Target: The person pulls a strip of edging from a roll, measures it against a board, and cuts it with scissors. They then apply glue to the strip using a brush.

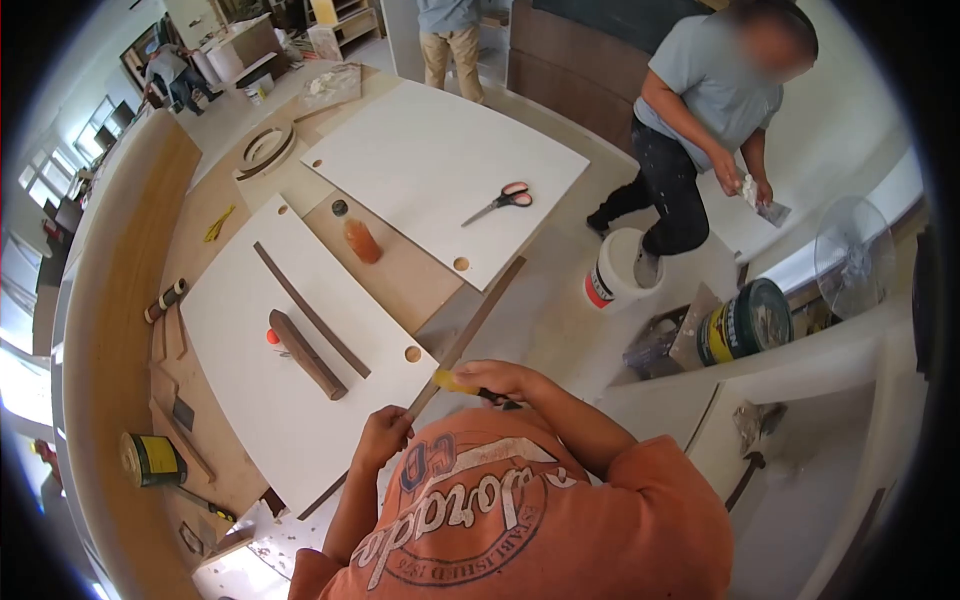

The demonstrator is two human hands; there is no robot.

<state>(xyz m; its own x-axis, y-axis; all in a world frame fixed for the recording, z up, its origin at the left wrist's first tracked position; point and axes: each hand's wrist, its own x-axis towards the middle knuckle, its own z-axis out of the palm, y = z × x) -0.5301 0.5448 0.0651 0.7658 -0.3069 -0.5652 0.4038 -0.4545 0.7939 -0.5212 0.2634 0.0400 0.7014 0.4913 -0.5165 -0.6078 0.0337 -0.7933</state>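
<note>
A long brown strip [482, 322] runs diagonally past the near corner of a white panel [250, 400], close in front of my body. My left hand [387, 435] is closed around this strip beside the panel's edge. My right hand [500, 379] grips a small yellow and black tool [455, 382], whose yellow end is at the strip; its exact kind is unclear. On the panel lie another thin brown strip [312, 310] and a bundled brown strip [305, 355], with a small red object [272, 337] next to the bundle.
A second white panel [430, 160] bears scissors [500, 202]. Between the panels is a bottle of orange liquid [361, 240]. A paint can [153, 459] stands left. At right, a co-worker [700, 130] holds a scraper, one foot on a white bucket [622, 268], near a green bucket [745, 322].
</note>
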